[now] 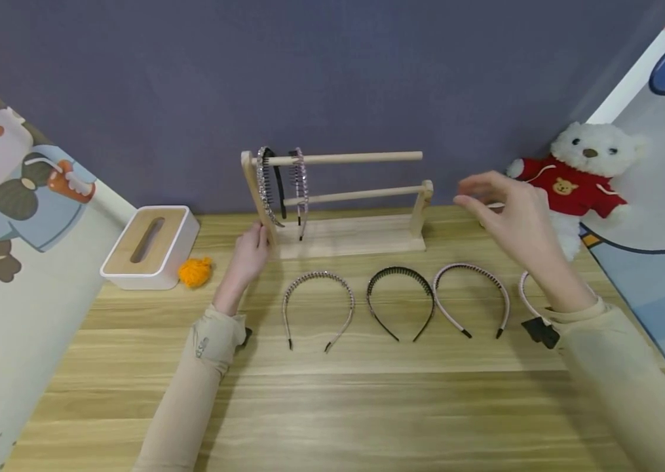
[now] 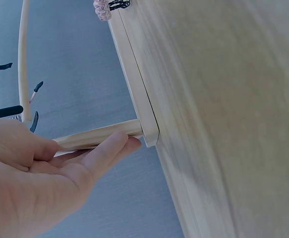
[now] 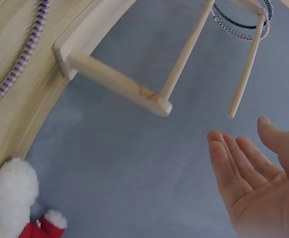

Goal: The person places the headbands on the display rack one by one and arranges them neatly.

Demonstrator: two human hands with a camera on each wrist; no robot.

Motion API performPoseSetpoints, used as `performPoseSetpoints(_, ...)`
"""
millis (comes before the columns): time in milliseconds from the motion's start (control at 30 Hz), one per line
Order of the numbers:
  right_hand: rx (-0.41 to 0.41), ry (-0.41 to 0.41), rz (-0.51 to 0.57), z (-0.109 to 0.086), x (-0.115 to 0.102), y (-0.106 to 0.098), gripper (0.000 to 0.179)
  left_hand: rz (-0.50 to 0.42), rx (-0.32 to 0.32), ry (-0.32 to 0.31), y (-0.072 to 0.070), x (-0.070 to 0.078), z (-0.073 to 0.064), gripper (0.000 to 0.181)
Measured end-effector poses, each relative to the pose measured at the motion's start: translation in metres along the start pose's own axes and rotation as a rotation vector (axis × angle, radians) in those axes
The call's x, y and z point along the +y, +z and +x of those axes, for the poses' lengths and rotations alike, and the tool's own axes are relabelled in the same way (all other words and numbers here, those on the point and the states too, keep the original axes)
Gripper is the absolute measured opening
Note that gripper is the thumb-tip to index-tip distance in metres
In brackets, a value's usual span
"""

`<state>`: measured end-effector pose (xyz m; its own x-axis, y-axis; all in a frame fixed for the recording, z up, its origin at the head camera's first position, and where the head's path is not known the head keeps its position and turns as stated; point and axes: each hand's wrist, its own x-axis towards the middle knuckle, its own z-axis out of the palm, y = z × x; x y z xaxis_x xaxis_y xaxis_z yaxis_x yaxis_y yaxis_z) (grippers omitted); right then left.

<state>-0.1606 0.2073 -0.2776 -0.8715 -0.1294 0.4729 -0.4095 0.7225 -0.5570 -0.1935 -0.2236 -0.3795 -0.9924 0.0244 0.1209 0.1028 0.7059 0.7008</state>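
A wooden headband rack point(image 1: 356, 237) stands at the back of the table. My left hand point(image 1: 251, 252) holds its left upright point(image 2: 97, 136), fingers laid along the wood in the left wrist view. Two headbands hang from the upper rod near that upright: a sparkly dark one point(image 1: 262, 183) and a pinkish one point(image 1: 303, 177). To the rack's right, my right hand point(image 1: 512, 213) is raised in the air with nothing in it; the right wrist view shows its fingers apart from the free end of the upper rod point(image 3: 241, 91).
In front of the rack lie several headbands: a beaded one point(image 1: 318, 273), a black one point(image 1: 401, 269), a pale pink one point(image 1: 472, 265) and another point(image 1: 523, 292) partly behind the right wrist. A tissue box point(image 1: 173, 255), orange yarn ball point(image 1: 194, 272) and teddy bear point(image 1: 570, 187) flank them.
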Motion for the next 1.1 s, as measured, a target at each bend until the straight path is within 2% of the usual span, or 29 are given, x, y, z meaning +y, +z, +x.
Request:
performPoseSetpoints(267,-0.018,0.027,-0.050,-0.010,0.024,-0.013,0.029,-0.002,0.000,0.004,0.000,0.001,0.001,0.036)
performPoseSetpoints(633,-0.039,0.056,-0.068,-0.024,0.055,-0.027,0.030,0.004,0.004,-0.003,0.001,0.000,0.000,0.036)
performPoseSetpoints(800,-0.035,0.047,-0.077,-0.031,0.075,-0.031,0.027,0.013,0.011,0.001,0.001,-0.001,0.000,0.035)
performPoseSetpoints(1000,-0.028,0.037,-0.096,-0.038,0.107,-0.035,0.025,-0.032,0.003,0.012,0.000,-0.002,-0.001,0.037)
performPoseSetpoints(1033,-0.029,0.036,-0.090,-0.039,0.113,-0.036,0.025,-0.067,0.005,0.032,0.003,-0.015,0.004,0.039)
performPoseSetpoints(1100,-0.032,0.027,-0.088,-0.042,0.124,-0.037,0.024,-0.075,0.007,0.037,0.002,-0.015,0.004,0.039)
